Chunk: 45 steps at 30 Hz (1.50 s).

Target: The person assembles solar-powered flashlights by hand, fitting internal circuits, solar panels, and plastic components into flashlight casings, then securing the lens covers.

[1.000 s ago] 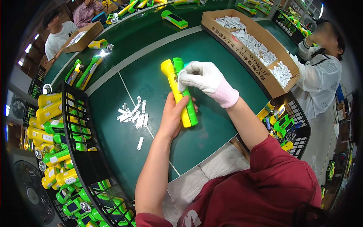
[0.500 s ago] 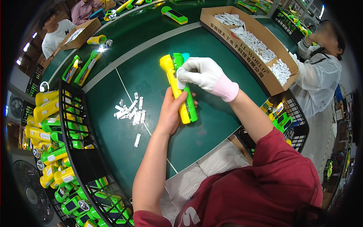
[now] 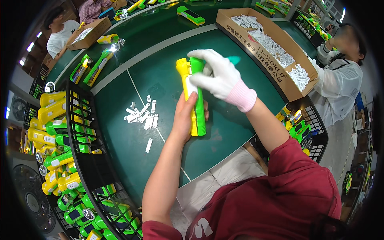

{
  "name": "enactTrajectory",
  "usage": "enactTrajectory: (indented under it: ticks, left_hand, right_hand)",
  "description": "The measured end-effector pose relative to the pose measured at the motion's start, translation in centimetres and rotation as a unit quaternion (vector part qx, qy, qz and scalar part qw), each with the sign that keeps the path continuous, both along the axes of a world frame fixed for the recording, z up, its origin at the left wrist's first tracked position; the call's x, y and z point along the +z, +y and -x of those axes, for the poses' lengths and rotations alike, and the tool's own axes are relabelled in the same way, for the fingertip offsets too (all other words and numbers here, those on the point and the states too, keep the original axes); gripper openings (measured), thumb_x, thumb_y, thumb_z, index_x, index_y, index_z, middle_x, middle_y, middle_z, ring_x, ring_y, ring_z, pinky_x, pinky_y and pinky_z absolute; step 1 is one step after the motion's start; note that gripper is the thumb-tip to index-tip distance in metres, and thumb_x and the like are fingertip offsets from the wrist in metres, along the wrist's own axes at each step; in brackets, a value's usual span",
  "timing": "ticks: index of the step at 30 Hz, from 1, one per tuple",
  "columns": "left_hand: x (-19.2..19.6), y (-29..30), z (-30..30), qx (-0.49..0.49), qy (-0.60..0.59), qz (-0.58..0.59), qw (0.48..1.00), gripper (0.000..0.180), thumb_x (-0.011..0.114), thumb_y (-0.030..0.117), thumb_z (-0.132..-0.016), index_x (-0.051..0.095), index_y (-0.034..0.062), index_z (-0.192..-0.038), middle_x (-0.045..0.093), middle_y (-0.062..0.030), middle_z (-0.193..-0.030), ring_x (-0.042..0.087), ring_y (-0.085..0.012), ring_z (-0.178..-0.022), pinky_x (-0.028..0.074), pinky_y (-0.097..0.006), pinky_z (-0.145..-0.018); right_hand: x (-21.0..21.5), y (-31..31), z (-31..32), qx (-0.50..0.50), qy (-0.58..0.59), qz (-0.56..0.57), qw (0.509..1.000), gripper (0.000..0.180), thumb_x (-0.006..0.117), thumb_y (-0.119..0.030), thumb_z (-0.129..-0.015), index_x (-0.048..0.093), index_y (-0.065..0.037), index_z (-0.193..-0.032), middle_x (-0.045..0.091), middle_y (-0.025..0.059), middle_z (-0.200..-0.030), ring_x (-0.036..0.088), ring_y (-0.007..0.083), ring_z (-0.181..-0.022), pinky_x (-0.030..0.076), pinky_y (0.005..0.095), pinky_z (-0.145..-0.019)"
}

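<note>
Here the yellow-and-green flashlight point(image 3: 193, 96) lies lengthwise on the green bench point(image 3: 168, 80), with small white parts point(image 3: 141, 115) scattered just to its left, a black wire basket point(image 3: 86, 160) of more flashlights farther left, and a cardboard box point(image 3: 276, 48) of white pieces to its right. The bare left hand point(image 3: 185, 120) curls its grip around the flashlight's lower body, while the white-gloved right hand point(image 3: 218, 78) presses closed fingers over its upper end. Compared with a second ago, both hands hold the flashlight in the same way.
</note>
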<state>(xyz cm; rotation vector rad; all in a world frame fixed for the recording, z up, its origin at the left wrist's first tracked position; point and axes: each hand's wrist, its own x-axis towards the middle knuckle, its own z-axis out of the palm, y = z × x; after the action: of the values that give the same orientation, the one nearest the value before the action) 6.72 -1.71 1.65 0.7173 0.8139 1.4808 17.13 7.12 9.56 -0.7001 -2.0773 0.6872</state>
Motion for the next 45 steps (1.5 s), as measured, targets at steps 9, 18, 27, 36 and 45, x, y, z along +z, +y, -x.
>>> enactTrajectory:
  ticks: [9, 18, 27, 36, 45]
  left_hand:
    - [0.4, -0.2, 0.4, -0.051, 0.014, 0.005, 0.999, 0.038, 0.047, 0.041, -0.088, 0.038, 0.008, -0.104, 0.051, -0.011, -0.074, 0.051, -0.0178, -0.056, 0.044, -0.029, -0.052]
    - [0.2, -0.2, 0.6, 0.019, -0.169, 0.047, 0.984, 0.036, 0.045, 0.042, -0.089, 0.043, 0.0074, -0.097, 0.05, -0.0088, -0.072, 0.05, -0.0182, -0.056, 0.042, -0.029, -0.052]
    - [0.1, -0.6, 1.8, -0.038, -0.286, -0.027, 0.957, 0.042, 0.05, 0.037, -0.087, 0.041, 0.0056, -0.114, 0.04, -0.0046, -0.077, 0.037, -0.0105, -0.06, 0.035, -0.023, -0.052]
    - [0.5, 0.0, 1.1, -0.069, -0.309, -0.051, 0.947, 0.049, 0.047, 0.033, -0.089, 0.038, 0.0021, -0.125, 0.049, -0.0119, -0.093, 0.05, -0.0198, -0.083, 0.048, -0.033, -0.079]
    - [-1.2, 0.2, 1.5, -0.058, -0.256, -0.011, 0.965, 0.034, 0.044, 0.029, -0.091, 0.043, 0.0037, -0.114, 0.056, -0.0175, -0.101, 0.058, -0.0265, -0.088, 0.049, -0.04, -0.08]
  right_hand:
    - [0.2, 0.8, 0.8, -0.007, -0.047, 0.105, 0.993, 0.029, 0.065, -0.02, -0.071, 0.06, -0.001, -0.093, 0.058, 0.0059, -0.077, 0.054, 0.0105, -0.069, 0.044, 0.0248, -0.066]
    - [-1.7, -1.7, 1.0, -0.034, 0.076, 0.135, 0.987, 0.05, 0.064, -0.02, -0.073, 0.047, -0.003, -0.117, 0.06, 0.0068, -0.083, 0.058, 0.0114, -0.071, 0.046, 0.0251, -0.067]
    - [1.2, 3.8, -11.3, -0.185, -0.089, -0.086, 0.975, 0.013, 0.053, -0.015, -0.079, 0.062, -0.007, -0.084, 0.06, 0.0128, -0.083, 0.059, 0.0276, -0.078, 0.047, 0.0351, -0.074]
    - [-0.7, 20.8, -20.2, -0.232, -0.521, 0.032, 0.821, 0.038, 0.058, -0.026, -0.072, 0.06, -0.003, -0.101, 0.063, 0.0199, -0.093, 0.06, 0.0311, -0.09, 0.047, 0.0373, -0.08]
    - [-3.0, 23.9, -19.7, -0.213, -0.594, -0.053, 0.774, 0.026, 0.05, -0.013, -0.075, 0.064, -0.001, -0.094, 0.062, 0.022, -0.097, 0.06, 0.0346, -0.092, 0.048, 0.0398, -0.08]
